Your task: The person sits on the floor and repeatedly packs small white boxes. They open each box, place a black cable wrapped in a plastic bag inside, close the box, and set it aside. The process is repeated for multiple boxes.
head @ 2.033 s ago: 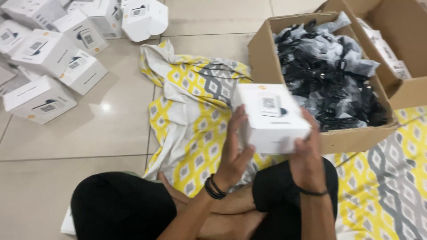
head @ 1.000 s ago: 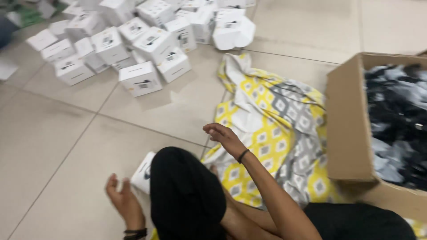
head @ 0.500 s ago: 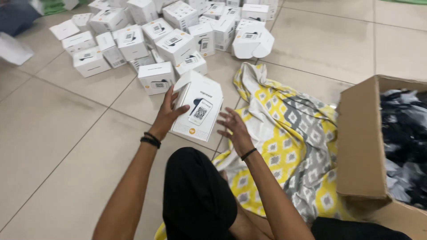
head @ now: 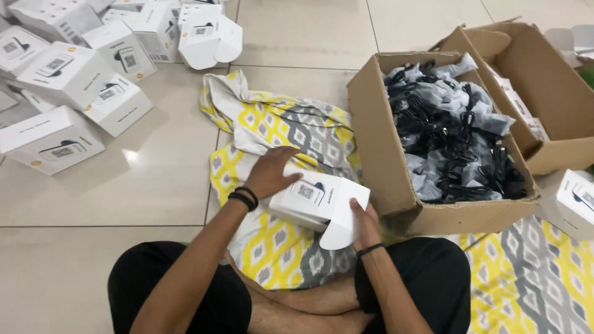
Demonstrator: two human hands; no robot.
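Observation:
A small white carton point(head: 312, 198) with a dark picture on top sits in front of my crossed legs, its lid flap hanging open toward me. My left hand point(head: 270, 171) rests on its far left end, fingers spread over the top. My right hand point(head: 365, 222) holds the open flap and the right side. Under the carton lies a yellow, grey and white patterned cloth point(head: 278, 142).
A brown cardboard box point(head: 383, 154) at right is full of bagged black cables. A second brown box point(head: 544, 86) stands behind it. Several closed white cartons point(head: 62, 74) are stacked at the upper left on the tiled floor. One more white carton point(head: 575, 201) lies at the far right.
The view swung from the pile at left back to the cloth. The white carton came with both hands from the pile to my lap, and its flap now hangs open.

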